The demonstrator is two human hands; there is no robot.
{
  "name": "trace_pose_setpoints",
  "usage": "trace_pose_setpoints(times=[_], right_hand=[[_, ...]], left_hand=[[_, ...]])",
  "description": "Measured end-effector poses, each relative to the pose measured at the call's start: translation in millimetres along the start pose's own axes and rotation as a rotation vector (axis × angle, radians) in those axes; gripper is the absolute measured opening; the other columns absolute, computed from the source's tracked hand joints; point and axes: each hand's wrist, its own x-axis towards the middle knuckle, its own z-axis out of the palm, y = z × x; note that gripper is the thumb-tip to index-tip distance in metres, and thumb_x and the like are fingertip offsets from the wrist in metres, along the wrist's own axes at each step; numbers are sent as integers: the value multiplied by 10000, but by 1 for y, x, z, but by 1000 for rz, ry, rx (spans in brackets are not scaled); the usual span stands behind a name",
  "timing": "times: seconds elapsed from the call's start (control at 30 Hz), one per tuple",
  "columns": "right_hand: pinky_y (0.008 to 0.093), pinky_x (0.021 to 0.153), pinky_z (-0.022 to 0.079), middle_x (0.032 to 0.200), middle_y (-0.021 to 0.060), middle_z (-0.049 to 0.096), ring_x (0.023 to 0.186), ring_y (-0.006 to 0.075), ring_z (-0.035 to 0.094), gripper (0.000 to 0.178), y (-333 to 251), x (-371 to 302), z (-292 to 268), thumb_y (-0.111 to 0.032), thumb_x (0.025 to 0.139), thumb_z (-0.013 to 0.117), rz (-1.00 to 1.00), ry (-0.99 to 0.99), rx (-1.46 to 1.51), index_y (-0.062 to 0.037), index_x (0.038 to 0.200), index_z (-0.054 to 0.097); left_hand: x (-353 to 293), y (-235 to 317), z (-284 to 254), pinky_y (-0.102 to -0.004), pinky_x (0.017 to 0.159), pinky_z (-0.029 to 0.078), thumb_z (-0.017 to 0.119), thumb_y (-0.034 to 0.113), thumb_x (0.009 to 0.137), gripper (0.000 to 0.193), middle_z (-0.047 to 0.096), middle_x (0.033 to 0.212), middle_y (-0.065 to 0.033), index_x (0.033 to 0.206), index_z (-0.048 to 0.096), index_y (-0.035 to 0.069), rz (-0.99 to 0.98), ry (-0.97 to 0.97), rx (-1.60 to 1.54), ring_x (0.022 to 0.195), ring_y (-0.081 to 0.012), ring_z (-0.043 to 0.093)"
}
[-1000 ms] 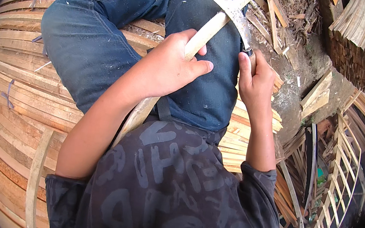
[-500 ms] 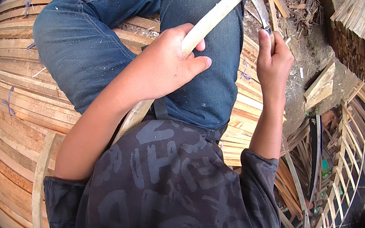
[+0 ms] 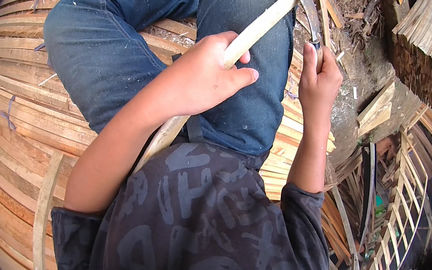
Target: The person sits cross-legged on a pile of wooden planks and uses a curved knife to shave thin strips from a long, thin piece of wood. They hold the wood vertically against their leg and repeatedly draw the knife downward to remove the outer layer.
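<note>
Knife blade across a stick at 1 o'clock

The left hand [image 3: 201, 78], just short of 12 o'clock, grips the stick [image 3: 263, 24], its thumb extended toward 3. The stick slants from the shirt [image 3: 216, 217] over the jeans [image 3: 246, 8], its far end pointing to 1 o'clock. The right hand [image 3: 320, 78], near 2 o'clock, is closed around the handle of the curved knife [image 3: 312, 17]; whether its edge bites the wood cannot be told. Bundled slats [image 3: 17, 109] spread at 9 o'clock; a stack [image 3: 427, 45] stands at 2, a lattice [image 3: 394, 224] past 3.
</note>
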Motion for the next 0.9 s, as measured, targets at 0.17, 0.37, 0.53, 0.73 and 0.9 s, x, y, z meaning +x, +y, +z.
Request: trace_pose_setpoints(times=[0.17,0.37,0.53,0.73,0.9], right_hand=[[329,463,360,516,131,465,442,209,426,399,-16,-8,-15,-302,910,618,24,-185,71,5,692,486],[417,488,441,564,166,561,528,368,572,461,24,22,-3,-439,886,606,-147,108,-321,-16,717,539],[418,484,400,543,166,504,504,387,510,473,31,25,12,-446,923,550,-179,222,-325,-35,698,487],[388,489,410,533,148,505,483,306,523,449,23,24,10,-415,892,613,-127,88,-126,-7,721,535],[355,487,395,518,159,504,454,234,426,486,-4,7,-16,-401,883,634,74,-217,25,39,696,546]], left_hand=[[1,-7,3,-209,474,317,661,170,856,204,408,617,67,881,486,69,92,48,80,539,-18,387],[1,2,2,-211,488,318,653,163,862,189,403,622,60,882,493,64,36,31,54,554,-21,384],[2,5,2,-274,497,386,656,177,843,225,493,609,-21,886,522,2,-22,25,35,537,-90,460],[-1,13,-5,-273,510,392,669,189,835,255,489,619,-16,897,522,-9,-215,-80,-165,551,-93,471],[1,5,6,-211,395,290,658,179,866,209,414,584,63,912,481,78,-2,64,58,453,-23,367]])
